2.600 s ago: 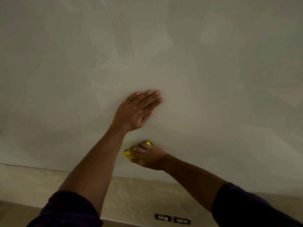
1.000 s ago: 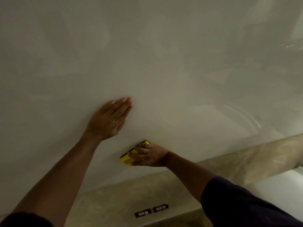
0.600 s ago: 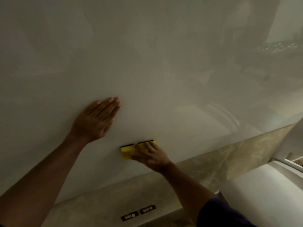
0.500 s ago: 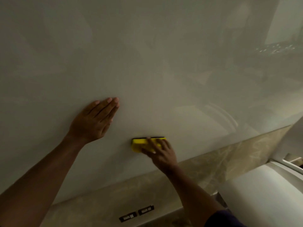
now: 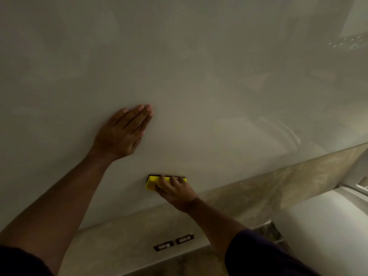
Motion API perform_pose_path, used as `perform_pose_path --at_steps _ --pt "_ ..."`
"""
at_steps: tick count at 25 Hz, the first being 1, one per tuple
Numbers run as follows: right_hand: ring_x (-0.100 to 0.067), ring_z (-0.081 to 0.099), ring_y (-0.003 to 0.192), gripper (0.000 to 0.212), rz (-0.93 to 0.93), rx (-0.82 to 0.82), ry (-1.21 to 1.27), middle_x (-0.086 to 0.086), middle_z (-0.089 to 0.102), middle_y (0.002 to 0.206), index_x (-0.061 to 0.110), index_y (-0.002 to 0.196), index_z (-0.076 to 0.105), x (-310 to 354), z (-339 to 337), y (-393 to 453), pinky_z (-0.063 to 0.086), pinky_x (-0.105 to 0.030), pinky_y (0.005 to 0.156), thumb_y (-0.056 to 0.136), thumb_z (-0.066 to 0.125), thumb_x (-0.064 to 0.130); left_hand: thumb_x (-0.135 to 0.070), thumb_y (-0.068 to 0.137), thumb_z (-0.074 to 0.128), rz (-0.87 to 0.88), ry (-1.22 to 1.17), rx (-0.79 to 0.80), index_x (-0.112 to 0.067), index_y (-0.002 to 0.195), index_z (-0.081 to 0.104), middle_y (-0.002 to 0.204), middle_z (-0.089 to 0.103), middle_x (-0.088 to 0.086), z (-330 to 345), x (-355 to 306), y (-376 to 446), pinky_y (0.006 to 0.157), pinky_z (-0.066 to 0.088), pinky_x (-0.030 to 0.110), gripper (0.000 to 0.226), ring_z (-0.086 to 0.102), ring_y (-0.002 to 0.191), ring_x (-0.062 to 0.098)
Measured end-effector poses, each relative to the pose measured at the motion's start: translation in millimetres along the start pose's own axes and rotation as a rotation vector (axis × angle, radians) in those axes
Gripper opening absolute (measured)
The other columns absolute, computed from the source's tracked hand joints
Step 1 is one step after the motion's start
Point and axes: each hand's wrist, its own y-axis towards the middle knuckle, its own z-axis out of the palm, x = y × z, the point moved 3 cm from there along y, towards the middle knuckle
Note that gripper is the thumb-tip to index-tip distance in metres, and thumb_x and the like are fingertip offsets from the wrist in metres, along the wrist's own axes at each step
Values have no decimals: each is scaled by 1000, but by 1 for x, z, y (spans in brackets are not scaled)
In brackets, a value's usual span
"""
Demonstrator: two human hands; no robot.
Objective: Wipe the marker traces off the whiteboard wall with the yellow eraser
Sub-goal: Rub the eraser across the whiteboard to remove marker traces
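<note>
1. Head view: glossy whiteboard wall [image 5: 199, 66] fills most of the frame, with dim reflections at 2 o'clock; no marker traces can be made out.
2. Below it runs a marbled beige wall band [image 5: 258, 188], bearing two dark wall sockets [image 5: 173, 242] at 6 o'clock.
3. Left hand [image 5: 123, 134] lies flat and open on the board, fingers together, pointing to 1 o'clock.
4. Right hand [image 5: 175, 191], at 5 o'clock of the left, grips the yellow eraser [image 5: 152, 182] and presses it against the board's lower part.
</note>
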Motion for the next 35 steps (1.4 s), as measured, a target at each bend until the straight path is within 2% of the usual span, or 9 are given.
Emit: perform_pose_path --at_steps 5,8,11,14,17,23,28,33,35 --pt "-21 69 92 25 -320 108 -66 -3 74 115 21 98 78 35 23 21 55 -32 68 98 53 20 -24 108 37 -20 11 47 -8 166 23 175 19 7 0 -1 -3 131 12 39 61 13 163 21" --pt "-22 68 87 26 -233 82 -53 -4 73 121 28 103 77 32 17 18 55 -33 71 98 52 22 -23 108 36 -73 -5 52 -9 166 22 174 19 6 1 -7 -3 131 10 40 61 8 163 19" --pt "-29 67 85 47 -10 31 -75 -11 66 134 37 129 70 -1 -3 -14 57 -33 70 91 51 18 -24 108 37 -95 4 44 -9 166 22 174 18 5 1 -9 -4 131 11 40 61 6 163 19" --pt "-36 66 85 75 363 -59 -18 -16 47 142 39 148 49 -62 -33 -45 56 -38 59 83 71 9 -24 107 39 -88 19 20 -9 166 25 174 20 5 3 -9 -5 130 14 41 62 12 163 20" --pt "-39 66 98 90 635 -125 85 -15 41 144 28 157 28 -106 -51 -68 58 -42 56 86 83 26 -26 105 39 -104 50 -4 -9 165 28 175 19 6 7 -11 -4 131 11 41 63 15 162 21" --pt "-19 58 107 74 1394 -428 468 -9 37 152 25 159 36 -135 -44 -94 56 -38 82 95 73 28 -25 103 47 -105 82 -33 -3 162 32 173 24 13 7 -17 -1 130 15 45 64 21 161 29" --pt "-35 51 129 55 1858 -681 718 -24 44 142 11 152 47 -162 -40 -100 40 -38 113 101 66 22 -21 104 52 45 38 -51 0 160 35 168 33 17 13 -44 56 127 22 42 62 27 158 30" --pt "-38 52 123 63 1903 -446 851 -25 46 133 19 157 40 -86 -12 -66 43 -40 110 101 64 33 -18 98 57 250 -14 -3 -4 160 39 167 37 12 34 -112 153 125 33 39 66 38 153 25" --pt "-38 56 118 65 1897 -467 1071 -20 42 130 22 157 41 -58 2 -57 51 -53 104 98 69 32 -16 98 56 315 -33 9 -5 160 40 167 35 11 38 -132 179 125 35 37 65 37 154 23"
